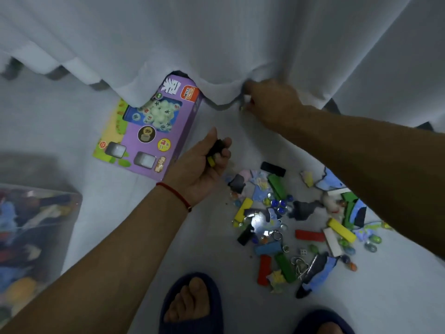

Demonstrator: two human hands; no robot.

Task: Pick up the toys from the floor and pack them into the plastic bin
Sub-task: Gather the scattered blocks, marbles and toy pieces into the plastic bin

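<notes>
My left hand (204, 165) is palm-up above the floor and grips a black block and a yellow block (212, 161). My right hand (269, 104) reaches to the curtain hem and pinches a small white piece (246, 97) there. A pile of toys (289, 222) lies on the floor to the right: coloured blocks, glass marbles, puzzle pieces, a die, metal rings. The clear plastic bin (74, 201) stands at the left edge, full of mixed toys.
A purple game box (154, 145) lies flat on the floor, partly under the white curtain (216, 44). My feet in dark blue slippers (190, 304) are at the bottom. The floor is pale.
</notes>
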